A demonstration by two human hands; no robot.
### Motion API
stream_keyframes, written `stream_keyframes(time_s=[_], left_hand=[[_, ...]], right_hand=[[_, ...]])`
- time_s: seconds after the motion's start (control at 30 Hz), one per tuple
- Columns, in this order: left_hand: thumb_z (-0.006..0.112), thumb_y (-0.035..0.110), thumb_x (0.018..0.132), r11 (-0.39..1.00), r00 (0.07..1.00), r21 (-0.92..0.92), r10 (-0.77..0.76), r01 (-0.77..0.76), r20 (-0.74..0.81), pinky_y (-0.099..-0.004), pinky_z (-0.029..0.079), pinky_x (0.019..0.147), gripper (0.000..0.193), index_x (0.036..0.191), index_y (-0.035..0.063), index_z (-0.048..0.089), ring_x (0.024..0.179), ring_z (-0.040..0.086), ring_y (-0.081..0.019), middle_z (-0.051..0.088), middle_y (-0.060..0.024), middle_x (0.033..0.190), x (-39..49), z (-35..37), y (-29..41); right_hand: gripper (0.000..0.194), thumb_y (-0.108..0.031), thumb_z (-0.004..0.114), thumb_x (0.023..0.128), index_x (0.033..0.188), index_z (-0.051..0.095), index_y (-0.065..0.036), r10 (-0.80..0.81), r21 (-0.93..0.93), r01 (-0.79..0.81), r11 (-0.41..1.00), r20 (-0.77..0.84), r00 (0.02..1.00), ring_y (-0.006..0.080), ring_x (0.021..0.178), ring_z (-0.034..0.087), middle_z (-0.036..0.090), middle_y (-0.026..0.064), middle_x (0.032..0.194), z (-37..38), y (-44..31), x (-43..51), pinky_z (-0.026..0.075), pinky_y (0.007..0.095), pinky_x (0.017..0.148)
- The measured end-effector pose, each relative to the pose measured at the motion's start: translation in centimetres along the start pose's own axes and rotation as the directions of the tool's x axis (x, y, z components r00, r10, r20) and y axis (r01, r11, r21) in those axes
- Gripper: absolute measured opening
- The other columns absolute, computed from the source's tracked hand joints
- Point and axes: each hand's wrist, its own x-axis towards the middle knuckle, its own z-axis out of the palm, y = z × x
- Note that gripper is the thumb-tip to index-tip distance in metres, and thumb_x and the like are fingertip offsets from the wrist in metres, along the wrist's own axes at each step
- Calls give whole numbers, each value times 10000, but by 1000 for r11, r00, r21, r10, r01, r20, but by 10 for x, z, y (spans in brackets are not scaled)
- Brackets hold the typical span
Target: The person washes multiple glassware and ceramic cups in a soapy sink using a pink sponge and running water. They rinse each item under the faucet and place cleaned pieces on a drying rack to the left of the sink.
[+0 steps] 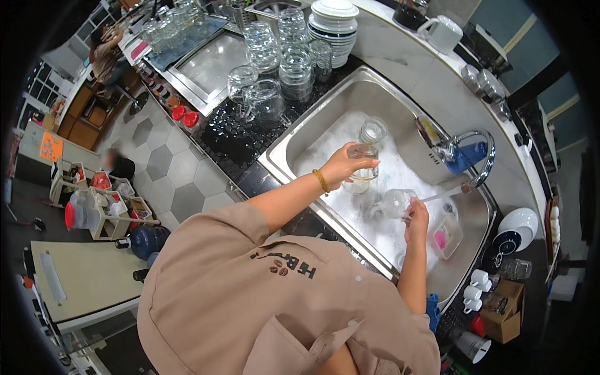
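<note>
Over the soapy water (328, 140) of a stainless steel sink (293, 133), my left hand (344, 165) grips a clear glass cup (366, 172). Another clear glass (373, 129) is just beyond it, in the suds. My right hand (416, 219) holds a wet clear glass (395, 204) tilted on its side. Water runs from the chrome faucet (487, 161) towards that glass. Beside my right hand, a translucent plastic tub (451, 241) with something pink in it sits in the sink.
Stacked glass mugs (296, 65) and a pile of white plates (333, 30) stand on the wet black counter (229, 129). Small white cups (472, 293) and a cardboard box (504, 314) are near the sink's right end. Other people (105, 56) are at far left.
</note>
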Motion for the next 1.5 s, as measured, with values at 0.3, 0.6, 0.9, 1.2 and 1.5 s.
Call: stream_keyframes(time_s=[0.3, 0.6, 0.9, 1.2, 1.5], left_hand=[[934, 257, 712, 839, 909, 432, 406, -330, -93, -322, 495, 997, 768, 1325, 57, 518, 1149, 605, -173, 642, -79, 1199, -38, -48, 12], [942, 193, 698, 763, 585, 341, 643, -550, -494, -287, 538, 879, 742, 1288, 33, 521, 1037, 626, -150, 648, -81, 1119, -88, -114, 57], [913, 161, 736, 729, 265, 551, 671, -407, -692, -287, 523, 863, 604, 1211, 8, 572, 964, 630, -144, 653, -50, 1093, -112, -214, 86], [937, 234, 707, 535, 289, 680, 845, -502, -451, -288, 527, 846, 650, 1194, -21, 590, 965, 632, -147, 665, -81, 1083, -94, -162, 165], [906, 541, 636, 446, 519, 807, 829, -387, -209, -346, 536, 921, 865, 1192, -74, 658, 1023, 697, -261, 716, -198, 1115, 56, -86, 274]], right_hand=[[36, -139, 676, 896, 912, 659, -112, -417, -776, 551, 308, 410, 811, 263, 869, 668, 708, 52, 911, 12, -4, -21, 390, 462, 1029], [62, -186, 715, 871, 932, 705, -192, -454, -846, 491, 209, 361, 815, 233, 1146, 618, 723, -27, 962, 10, -1, -24, 222, 534, 1147], [50, -182, 722, 863, 908, 699, -186, -348, -851, 453, 267, 353, 868, 187, 942, 639, 699, -20, 867, 7, -3, -23, 301, 472, 1068], [46, -198, 718, 865, 905, 707, -178, -341, -848, 452, 277, 353, 871, 188, 935, 639, 688, -18, 835, 8, -1, -26, 301, 473, 1063], [36, -179, 710, 872, 904, 710, -163, -307, -850, 440, 289, 353, 884, 206, 952, 640, 697, -10, 853, 9, -14, -33, 286, 478, 1079]])
